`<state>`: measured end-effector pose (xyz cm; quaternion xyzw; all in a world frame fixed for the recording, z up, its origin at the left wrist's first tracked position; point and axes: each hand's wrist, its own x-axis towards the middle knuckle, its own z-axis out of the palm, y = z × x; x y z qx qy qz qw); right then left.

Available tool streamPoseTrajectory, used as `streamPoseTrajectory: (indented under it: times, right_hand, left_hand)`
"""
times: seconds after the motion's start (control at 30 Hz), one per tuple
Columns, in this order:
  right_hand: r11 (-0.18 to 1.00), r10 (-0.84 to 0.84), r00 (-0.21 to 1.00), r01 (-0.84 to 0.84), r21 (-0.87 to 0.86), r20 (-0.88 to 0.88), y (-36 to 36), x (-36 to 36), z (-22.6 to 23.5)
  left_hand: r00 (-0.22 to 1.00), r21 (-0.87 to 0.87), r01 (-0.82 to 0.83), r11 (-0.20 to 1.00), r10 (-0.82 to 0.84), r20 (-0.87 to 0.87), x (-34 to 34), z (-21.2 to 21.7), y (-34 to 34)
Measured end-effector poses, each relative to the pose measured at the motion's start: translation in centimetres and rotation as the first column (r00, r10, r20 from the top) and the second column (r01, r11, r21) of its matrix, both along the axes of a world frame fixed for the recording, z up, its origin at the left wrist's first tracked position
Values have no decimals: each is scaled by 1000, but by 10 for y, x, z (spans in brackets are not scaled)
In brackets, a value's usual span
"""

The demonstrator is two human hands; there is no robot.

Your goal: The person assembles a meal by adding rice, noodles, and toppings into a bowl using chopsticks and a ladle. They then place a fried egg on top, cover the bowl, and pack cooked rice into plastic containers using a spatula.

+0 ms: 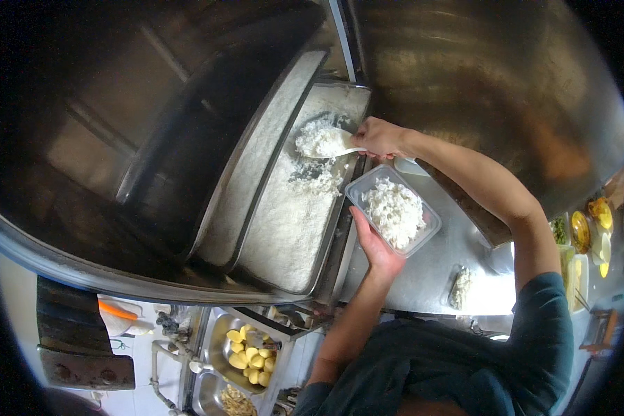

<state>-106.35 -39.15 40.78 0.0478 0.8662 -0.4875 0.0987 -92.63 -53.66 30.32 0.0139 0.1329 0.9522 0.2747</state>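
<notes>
Steel counter (430, 277), rice container (394, 210) in left hand (374, 246)

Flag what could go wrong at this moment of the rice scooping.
1. The white scoop in the right hand is heaped with rice; grains could drop between the steel tray and the plastic container.
2. The left hand supports the container only from its near edge, so added weight might tip it.

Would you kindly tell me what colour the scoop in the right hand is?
White, like the rice it carries; the scoop shows best in the head view.
</notes>
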Motion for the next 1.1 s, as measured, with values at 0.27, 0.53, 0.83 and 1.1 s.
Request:
streamPoseTrajectory:
  times: [0.27,0.53,0.83,1.1]
  right_hand:
    - [989,-22,989,43,139,-149,50,94,35]
    - [146,142,914,360,921,-380,-9,202,-31]
    - [452,1,962,244,858,-274,9,251,-2]
    - [371,161,921,276,887,-354,1,253,-19]
  left_hand:
    - [994,18,-14,1000,16,-104,-20,6,13]
    - [998,-219,-57,974,50,-37,-27,15,43]
    - [931,10,332,943,-326,-163,-36,-18,32]
    - [933,-111,322,940,-335,-133,-35,-25,30]
